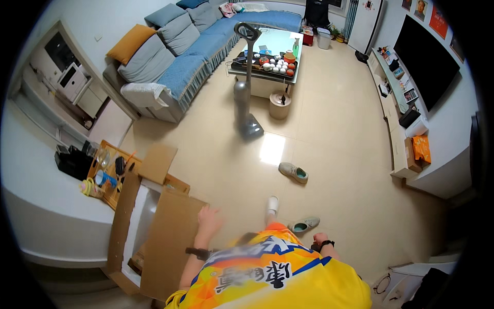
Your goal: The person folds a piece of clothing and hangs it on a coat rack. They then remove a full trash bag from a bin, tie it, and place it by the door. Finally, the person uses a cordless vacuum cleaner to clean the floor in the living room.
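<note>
My left hand [208, 223], blurred by motion, is at the edge of a cardboard box flap [170, 239]; whether it touches the flap is unclear. Its fingers look apart, and I see nothing in them. The large cardboard box [122, 231] stands open on my left, with white foam [143, 216] lining its inside. Low at my right side is my right hand [320, 238], its fingers curled; their inner side is hidden. Both wrists wear dark bands. In front of me stands an upright grey floor cleaner [242, 100], its handle rising before the coffee table.
Two grey-green shoes, one ahead [293, 172] and one near my foot [304, 224], lie on the tiled floor. A wooden tray [112, 199] with cups borders the box. Further off are a blue sofa [185, 73], a coffee table [266, 38], a lidded bin [279, 108] and a TV cabinet [397, 143].
</note>
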Motion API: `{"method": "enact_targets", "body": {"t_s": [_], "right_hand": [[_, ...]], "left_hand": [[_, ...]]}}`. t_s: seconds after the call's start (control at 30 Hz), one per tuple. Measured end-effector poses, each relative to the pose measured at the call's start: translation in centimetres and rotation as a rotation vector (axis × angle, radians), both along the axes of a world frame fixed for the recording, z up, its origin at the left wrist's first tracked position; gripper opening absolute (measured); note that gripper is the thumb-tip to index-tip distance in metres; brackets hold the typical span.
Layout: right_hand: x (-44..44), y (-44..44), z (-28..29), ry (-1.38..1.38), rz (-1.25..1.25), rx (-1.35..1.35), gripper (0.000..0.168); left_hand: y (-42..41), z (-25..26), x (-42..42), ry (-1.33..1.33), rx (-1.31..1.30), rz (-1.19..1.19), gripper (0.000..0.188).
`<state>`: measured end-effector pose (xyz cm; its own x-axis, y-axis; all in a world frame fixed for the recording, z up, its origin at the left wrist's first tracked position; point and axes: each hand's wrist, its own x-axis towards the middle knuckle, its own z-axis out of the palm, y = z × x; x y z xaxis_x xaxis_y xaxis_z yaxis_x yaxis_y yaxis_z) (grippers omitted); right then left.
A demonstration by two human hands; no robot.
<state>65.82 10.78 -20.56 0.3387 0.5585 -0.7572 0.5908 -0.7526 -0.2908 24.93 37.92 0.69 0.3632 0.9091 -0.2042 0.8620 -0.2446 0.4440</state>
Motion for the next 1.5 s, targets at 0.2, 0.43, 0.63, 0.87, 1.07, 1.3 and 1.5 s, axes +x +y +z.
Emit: {"method": "enact_targets", "body": {"t_s": [0.2,0.43,0.63,0.87,1.07,1.3,1.5], "right_hand": [[9.4,18.8,-1.3,0.154,-0.491,0.211,0.007],[12.2,35.3,3.9,0.110,-0.320,0.556,0.021],[12.7,38.0,8.0,0.270,-0.450,0.372,0.009],[17.4,35.2,5.2,0.113,-0.974,0.219,0.007],[14.1,34.8,7.6,-0.031,-1.347,0.323,0.003],[8.3,33.6,11.5,-0.156,-1.518,0.198,0.005],[7.5,31.0,9.0,-0.042,-1.579,0.180,0.011]], "left_hand": [[8.5,0.7,4.6,-0.025,0.046,0.065,0.037],[15.1,-0.8,10.0,-0.040,0.059,0.096,0.039],[25.4,-1.8,13.7,-0.069,0.066,0.001,0.036],[44.0,-1.6,21.8,-0.154,0.210,-0.207,0.038],[59.0,0.3,30.1,-0.426,0.255,-0.356,0.053],[67.3,3.3,40.6,-0.672,0.128,-0.121,0.068],[70.8,1.3,45.1,-0.847,0.066,-0.099,0.072]]}}
